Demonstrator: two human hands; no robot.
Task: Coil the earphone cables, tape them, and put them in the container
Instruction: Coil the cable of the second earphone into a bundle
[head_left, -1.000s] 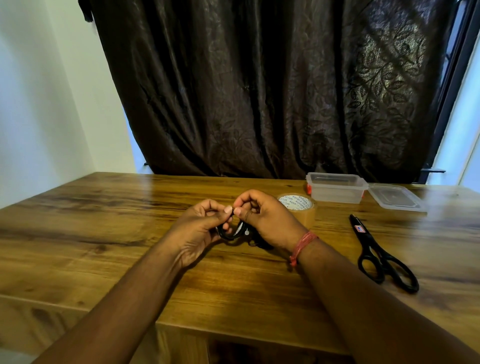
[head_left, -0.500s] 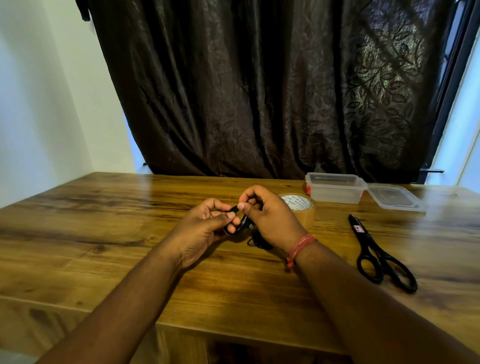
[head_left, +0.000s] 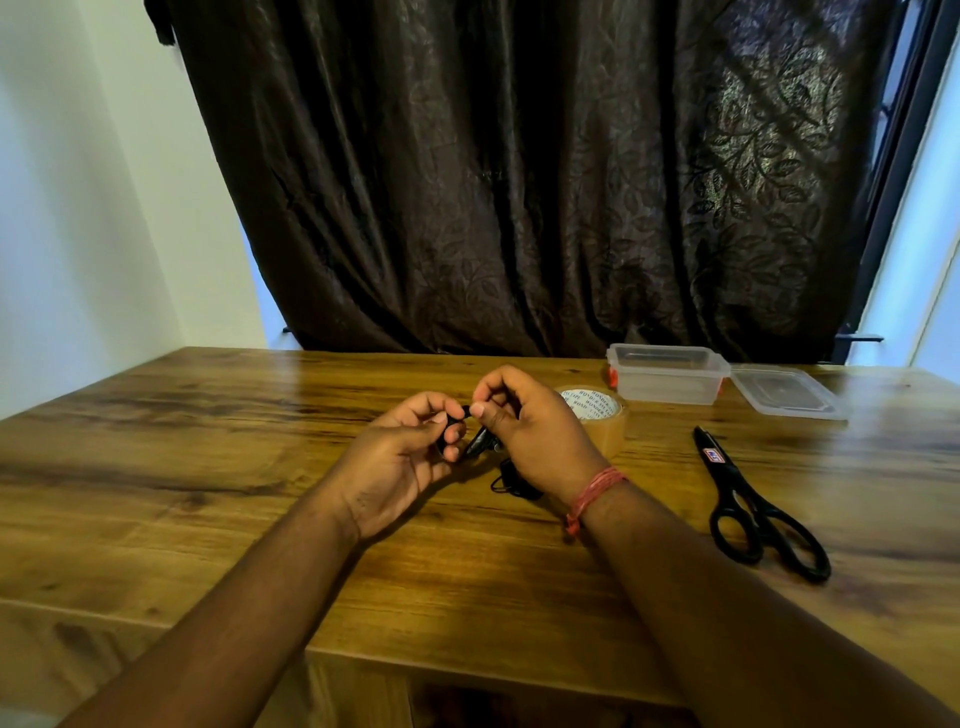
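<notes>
A black coiled earphone cable (head_left: 477, 442) is held between both hands just above the middle of the wooden table (head_left: 208, 467). My left hand (head_left: 402, 462) grips the coil with curled fingers and thumb. My right hand (head_left: 530, 431) pinches the cable from the right, thumb and forefinger close to the left thumb. More black cable (head_left: 511, 483) lies on the table under my right wrist. A roll of brown tape (head_left: 597, 415) stands just behind my right hand. The clear plastic container (head_left: 667, 373) sits open at the back right.
The container's clear lid (head_left: 787, 392) lies to the right of it. Black scissors (head_left: 753, 499) lie closed on the right side of the table. A dark curtain (head_left: 519, 182) hangs behind the table's far edge. The left half of the table holds nothing.
Both hands have lifted a little and drawn closer together, turning the coil more upright between them. The loose cable under the right wrist shows more.
</notes>
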